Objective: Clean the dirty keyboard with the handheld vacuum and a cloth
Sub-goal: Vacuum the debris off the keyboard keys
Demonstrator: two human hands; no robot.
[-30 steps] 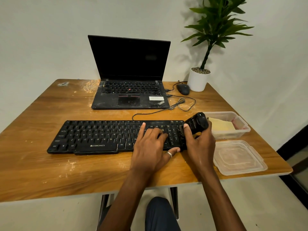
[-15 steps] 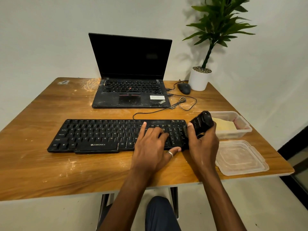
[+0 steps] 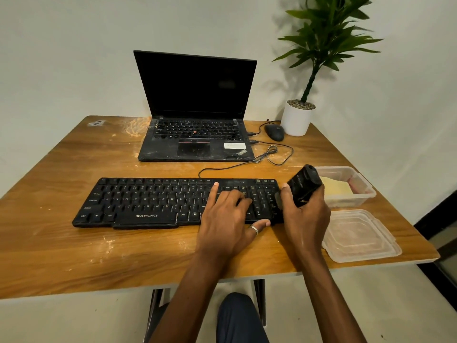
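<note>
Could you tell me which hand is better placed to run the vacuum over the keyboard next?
Right. The right hand grips the handheld vacuum at the right end of the keyboard; the left hand rests on the keys.

Matt black plastic keyboard (image 3: pixel 158 201), scuffed, dusty wood-grain table (image 3: pixel 74 243), clear smooth plastic tub (image 3: pixel 356 186) and lid (image 3: pixel 358 236), vacuum (image 3: pixel 304 185) probably matt plastic, glossy white pot (image 3: pixel 295 121).
</note>
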